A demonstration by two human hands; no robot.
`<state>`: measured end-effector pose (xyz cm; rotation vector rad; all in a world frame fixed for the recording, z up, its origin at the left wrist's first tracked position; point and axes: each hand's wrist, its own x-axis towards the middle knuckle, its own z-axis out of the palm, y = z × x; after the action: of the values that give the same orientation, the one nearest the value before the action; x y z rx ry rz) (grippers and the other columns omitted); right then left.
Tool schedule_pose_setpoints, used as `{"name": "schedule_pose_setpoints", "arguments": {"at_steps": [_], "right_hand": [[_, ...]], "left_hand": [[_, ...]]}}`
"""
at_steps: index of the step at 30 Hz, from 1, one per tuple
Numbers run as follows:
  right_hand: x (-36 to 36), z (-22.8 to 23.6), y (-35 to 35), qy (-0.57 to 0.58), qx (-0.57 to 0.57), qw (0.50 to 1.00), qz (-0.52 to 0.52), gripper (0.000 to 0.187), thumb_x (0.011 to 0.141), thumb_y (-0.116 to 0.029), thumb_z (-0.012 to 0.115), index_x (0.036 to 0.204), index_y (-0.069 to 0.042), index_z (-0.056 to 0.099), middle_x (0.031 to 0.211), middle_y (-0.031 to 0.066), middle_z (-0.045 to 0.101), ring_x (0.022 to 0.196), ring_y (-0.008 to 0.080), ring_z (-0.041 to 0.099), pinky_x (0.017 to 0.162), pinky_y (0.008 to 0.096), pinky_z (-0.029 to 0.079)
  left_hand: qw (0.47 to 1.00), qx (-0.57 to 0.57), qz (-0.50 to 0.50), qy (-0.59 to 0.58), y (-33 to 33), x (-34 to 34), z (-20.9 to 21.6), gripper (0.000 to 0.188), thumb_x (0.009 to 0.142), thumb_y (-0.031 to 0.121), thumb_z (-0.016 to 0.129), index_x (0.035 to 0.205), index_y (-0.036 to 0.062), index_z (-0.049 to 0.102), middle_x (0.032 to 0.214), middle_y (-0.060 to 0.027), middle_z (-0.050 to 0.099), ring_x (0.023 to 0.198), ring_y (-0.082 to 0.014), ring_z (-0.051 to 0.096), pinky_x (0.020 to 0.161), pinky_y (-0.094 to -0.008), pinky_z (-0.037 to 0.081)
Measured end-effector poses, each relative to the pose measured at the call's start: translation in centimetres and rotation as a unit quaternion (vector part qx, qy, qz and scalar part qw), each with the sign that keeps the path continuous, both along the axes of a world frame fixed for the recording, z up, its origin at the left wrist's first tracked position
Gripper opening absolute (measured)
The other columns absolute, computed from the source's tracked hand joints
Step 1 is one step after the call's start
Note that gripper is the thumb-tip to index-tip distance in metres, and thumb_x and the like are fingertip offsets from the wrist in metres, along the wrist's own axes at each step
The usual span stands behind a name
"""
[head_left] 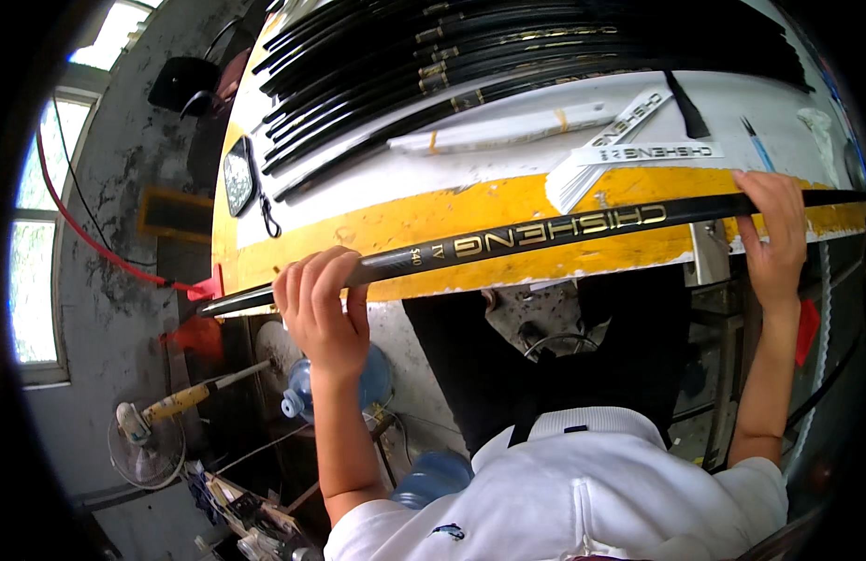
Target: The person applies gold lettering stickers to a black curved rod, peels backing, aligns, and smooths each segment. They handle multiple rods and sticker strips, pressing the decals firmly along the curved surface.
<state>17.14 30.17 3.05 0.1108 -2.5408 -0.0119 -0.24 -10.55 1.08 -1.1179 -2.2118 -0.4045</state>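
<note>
A long black fishing rod [396,264] with gold lettering lies across the front edge of the table, held level in both hands. My left hand [319,304] wraps round it left of the lettering. Near its right end, my right hand [777,229] grips it with the thumb below and the fingers over the top. Just behind the rod, white printed label strips [583,173] lie fanned out on the table, with one more strip [657,152] across them. Farther back is a row of similar black rods [377,122], side by side.
The table [339,224] has a white top and a worn yellow front band. On it lie a phone [238,176], a banded white bundle [498,131], a black brush-like piece [685,107] and a blue pen [758,145]. Water bottles [363,379] and a fan [145,439] stand below left.
</note>
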Motion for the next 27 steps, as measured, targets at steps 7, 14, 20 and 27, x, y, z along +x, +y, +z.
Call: {"name": "schedule_pose_setpoints", "arguments": {"at_steps": [7,14,20,27], "right_hand": [[-1.8,-4.0,-4.9,-0.005,-0.143,0.988,0.061,0.039,0.062,0.009,0.070,0.099,-0.003,0.061,0.097,0.0110,0.059,0.092,0.0294,0.056,0.081,0.0385,0.044],[-2.7,-5.4,-6.6,-0.010,-0.101,0.994,0.045,0.038,0.062,0.007,0.071,0.096,-0.004,0.060,0.098,0.0093,0.059,0.093,0.0286,0.056,0.081,0.0381,0.044],[-2.3,-5.9,-6.8,-0.026,-0.130,0.990,0.039,0.038,0.064,0.005,0.071,0.099,-0.004,0.060,0.099,0.0096,0.059,0.094,0.0297,0.056,0.084,0.0376,0.043],[-2.3,-3.7,-6.6,-0.039,-0.119,0.992,0.009,0.023,0.077,-0.009,0.066,0.099,-0.004,0.060,0.101,0.0102,0.059,0.096,0.0288,0.055,0.084,0.0381,0.043]], "left_hand": [[0.997,0.011,0.042,-0.060,-3.4,-0.3,-2.9,0.026,0.079,0.008,0.067,0.104,0.0090,0.059,0.102,-0.0087,0.061,0.100,-0.0286,0.058,0.095,-0.0436,0.042],[0.995,0.005,0.056,-0.088,-4.2,-1.0,-4.1,0.029,0.077,0.004,0.067,0.105,0.0091,0.062,0.105,-0.0078,0.061,0.104,-0.0266,0.058,0.099,-0.0451,0.041],[0.995,0.036,0.028,-0.088,-4.5,-0.9,-4.9,0.030,0.078,0.001,0.067,0.108,0.0084,0.063,0.106,-0.0083,0.063,0.104,-0.0273,0.059,0.100,-0.0461,0.040],[0.995,0.027,0.031,-0.088,-4.5,-0.6,-5.2,0.031,0.082,0.000,0.062,0.112,0.0065,0.062,0.112,-0.0099,0.062,0.110,-0.0282,0.057,0.103,-0.0474,0.036]]}}
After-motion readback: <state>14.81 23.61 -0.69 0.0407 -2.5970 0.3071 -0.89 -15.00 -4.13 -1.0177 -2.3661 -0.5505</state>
